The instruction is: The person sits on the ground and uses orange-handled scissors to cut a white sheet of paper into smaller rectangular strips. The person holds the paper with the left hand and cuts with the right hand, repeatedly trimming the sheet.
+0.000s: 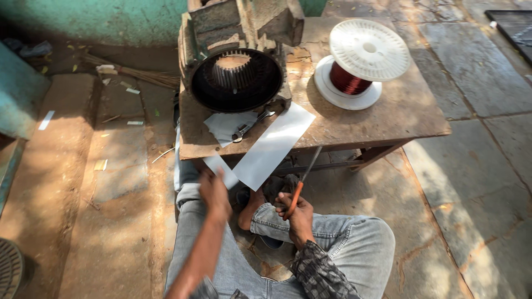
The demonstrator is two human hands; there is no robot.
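From the head view, the left hand [215, 191] pinches the near end of a long white sheet [271, 147] that hangs over the near edge of the low wooden table [410, 113]. The right hand [296, 213] is closed around orange-handled scissors [303, 180] — blades pointing up toward that edge. On the table sit a dark motor stator [235, 77], near the left edge, and a spool of copper wire [360, 63] toward the right.

One motor stator [236, 77], one wire spool [360, 63], two hands, one pair of scissors [302, 182]
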